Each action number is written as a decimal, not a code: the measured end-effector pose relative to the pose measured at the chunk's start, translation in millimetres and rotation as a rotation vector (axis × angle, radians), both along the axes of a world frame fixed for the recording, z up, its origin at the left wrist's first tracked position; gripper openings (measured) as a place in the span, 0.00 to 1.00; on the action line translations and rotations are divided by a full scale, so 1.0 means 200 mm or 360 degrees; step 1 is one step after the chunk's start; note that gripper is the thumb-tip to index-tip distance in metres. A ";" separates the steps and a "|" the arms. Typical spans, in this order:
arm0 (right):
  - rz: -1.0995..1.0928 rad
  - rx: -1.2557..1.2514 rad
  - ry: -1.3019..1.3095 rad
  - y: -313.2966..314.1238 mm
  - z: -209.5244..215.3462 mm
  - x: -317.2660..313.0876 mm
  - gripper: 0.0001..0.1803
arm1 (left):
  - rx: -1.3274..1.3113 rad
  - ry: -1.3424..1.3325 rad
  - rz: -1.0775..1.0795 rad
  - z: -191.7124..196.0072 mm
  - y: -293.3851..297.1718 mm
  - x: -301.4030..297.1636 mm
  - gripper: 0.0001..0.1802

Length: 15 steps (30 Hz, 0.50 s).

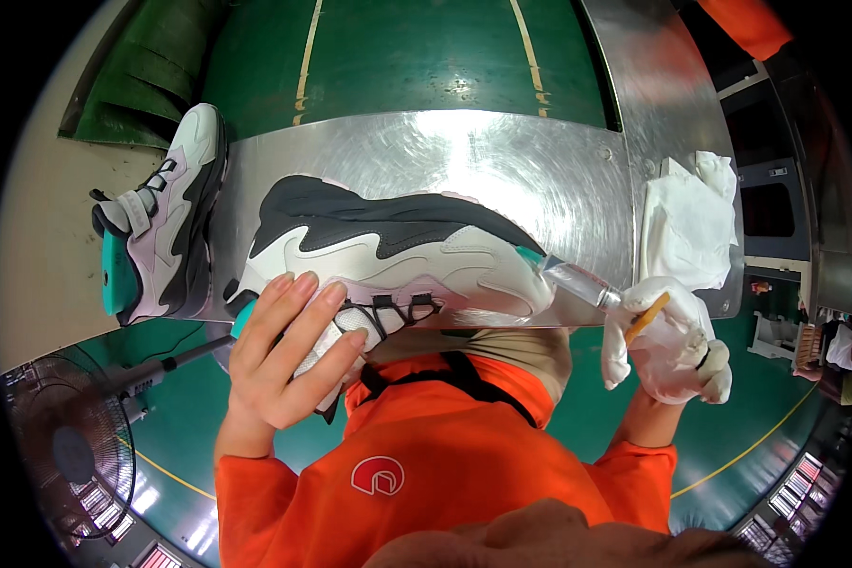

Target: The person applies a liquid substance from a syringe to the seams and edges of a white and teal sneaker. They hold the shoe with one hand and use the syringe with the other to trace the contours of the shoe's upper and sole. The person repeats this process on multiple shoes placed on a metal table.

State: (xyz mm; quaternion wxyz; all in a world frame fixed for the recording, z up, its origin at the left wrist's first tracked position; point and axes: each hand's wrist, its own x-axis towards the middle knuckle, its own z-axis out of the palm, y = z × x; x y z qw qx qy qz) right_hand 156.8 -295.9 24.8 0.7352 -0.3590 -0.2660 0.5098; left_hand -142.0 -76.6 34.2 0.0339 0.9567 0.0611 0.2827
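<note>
A sneaker (398,248) in white, black and pale pink lies tilted on its side at the table's near edge, dark sole facing away from me. My left hand (289,355), bare, grips it round the laced upper near the heel. My right hand (672,336) wears a white glove and is closed on a small clear tube (579,282), whose narrow tip meets the sole edge at the toe. A thin yellow-brown stick (647,319) also sticks out between the gloved fingers. Turquoise stuffing shows in the shoe's opening, partly behind my left hand.
A matching sneaker (168,218) stands at the left on the metal tabletop's edge. White crumpled cloth (688,222) lies at the right. Beyond the metal plate (350,156) runs a green conveyor belt (417,57). A black fan (71,445) stands at the lower left.
</note>
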 end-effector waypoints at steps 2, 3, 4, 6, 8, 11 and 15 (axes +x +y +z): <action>0.0001 0.0022 0.0026 -0.01 -0.01 -0.01 0.62 | 0.0037 0.0026 0.0025 0.01 -0.02 0.00 0.12; -0.0001 0.0030 0.0035 -0.02 -0.02 0.00 0.62 | 0.0066 0.0034 0.0039 0.01 -0.02 -0.01 0.12; -0.0001 0.0042 0.0047 -0.03 -0.03 -0.01 0.61 | 0.0095 0.0041 0.0051 0.00 -0.03 -0.01 0.11; -0.0010 0.0058 0.0062 -0.04 -0.05 -0.01 0.61 | 0.0096 0.0040 0.0099 0.01 -0.07 0.01 0.12; -0.0016 0.0076 0.0097 -0.04 -0.07 -0.01 0.61 | 0.0114 0.0047 0.0148 0.02 -0.11 0.02 0.12; -0.0071 0.0126 0.0180 -0.05 -0.10 -0.05 0.60 | 0.0163 0.0062 0.0180 0.01 -0.16 0.01 0.14; -0.0135 0.0098 0.0282 -0.06 -0.11 -0.09 0.59 | 0.0187 0.0097 0.0198 0.01 -0.21 0.01 0.25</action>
